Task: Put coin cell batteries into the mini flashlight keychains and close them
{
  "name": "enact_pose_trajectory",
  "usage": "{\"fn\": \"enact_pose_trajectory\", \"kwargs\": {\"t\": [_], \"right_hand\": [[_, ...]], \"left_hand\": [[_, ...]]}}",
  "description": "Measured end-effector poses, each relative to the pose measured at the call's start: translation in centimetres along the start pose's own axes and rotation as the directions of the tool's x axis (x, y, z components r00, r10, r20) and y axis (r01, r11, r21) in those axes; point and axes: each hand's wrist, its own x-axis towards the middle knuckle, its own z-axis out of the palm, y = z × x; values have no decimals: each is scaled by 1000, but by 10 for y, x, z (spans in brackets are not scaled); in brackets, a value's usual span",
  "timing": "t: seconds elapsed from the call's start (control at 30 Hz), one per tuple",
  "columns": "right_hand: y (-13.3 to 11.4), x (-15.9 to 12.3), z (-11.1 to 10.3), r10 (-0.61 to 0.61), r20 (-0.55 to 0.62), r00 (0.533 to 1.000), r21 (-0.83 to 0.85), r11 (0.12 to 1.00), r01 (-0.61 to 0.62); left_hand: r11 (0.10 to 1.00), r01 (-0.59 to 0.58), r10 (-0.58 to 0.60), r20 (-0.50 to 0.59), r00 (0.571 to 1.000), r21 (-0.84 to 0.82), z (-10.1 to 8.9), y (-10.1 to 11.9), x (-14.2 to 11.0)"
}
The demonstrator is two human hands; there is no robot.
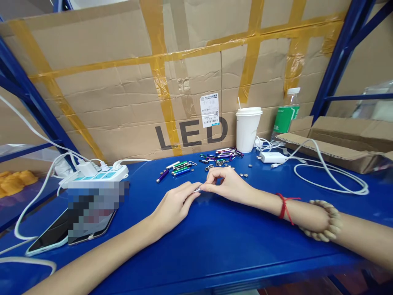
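My left hand (176, 205) is closed around a small slim silvery piece (197, 189), mostly covered by the fingers. At its far end my right hand (229, 186) pinches with thumb and forefinger; what lies between those fingertips is too small to make out. Just beyond the hands are several slim metal tubes (181, 170) in purple, green, blue and silver, like mini flashlights. A pile of similar coloured tubes with carabiner clips (225, 154) lies farther back. Several small round button cells (242, 175) are scattered near my right hand.
A white paper cup (248, 131) with a straw stands behind, beside a green-labelled bottle (285, 116). A white charger (272, 157) and its coiled cable lie right, near an open cardboard box (340, 143). Left are a power strip (98, 177) and phones (50, 233) on the blue table (245, 246).
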Motion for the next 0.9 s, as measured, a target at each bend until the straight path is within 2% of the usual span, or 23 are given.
{"fn": "enact_pose_trajectory", "kwargs": {"t": [0.23, 0.43, 0.67, 0.77, 0.9], "right_hand": [[0, 0, -2, 9, 0, 1000, -52, 999, -9], [6, 0, -1, 42, 50, 998, -62, 997, -39], [5, -2, -2, -21, 66, 998, -135, 990, 29], [5, -2, -3, -32, 27, 999, -163, 986, 36], [6, -1, -5, -96, 11, 995, -93, 991, 96]], "left_hand": [[1000, -8, 8, 8, 1000, -15, -1, -1, -1], [1000, 6, -6, 9, 1000, 26, 0, 0, 0], [996, 55, -57, 27, 998, 65, 2, -2, 1], [997, 65, -65, 3, 998, 46, 2, -2, 1], [998, 65, -64, -45, 997, 12, 2, -2, 2]]}}
